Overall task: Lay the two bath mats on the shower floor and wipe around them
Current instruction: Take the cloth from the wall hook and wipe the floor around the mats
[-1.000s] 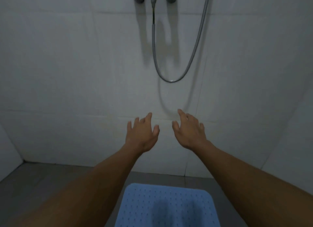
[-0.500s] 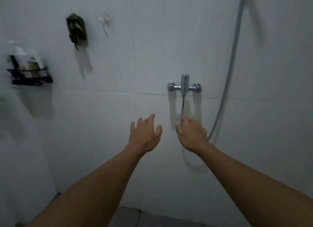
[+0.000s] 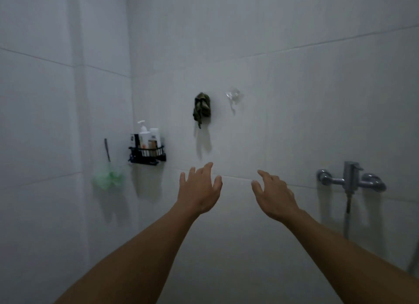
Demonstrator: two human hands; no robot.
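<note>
Empty, both: left hand (image 3: 199,190) and right hand (image 3: 273,196) spread, holding nothing, below green cloth (image 3: 201,107) hanging on wall. Bath mats out of view. Risk: blind step, slipping on floor.

Both bare arms reach toward the tiled wall, left hand (image 3: 199,190) and right hand (image 3: 273,196) spread empty below a hanging dark cloth (image 3: 201,107), near the black caddy (image 3: 147,155).
</note>
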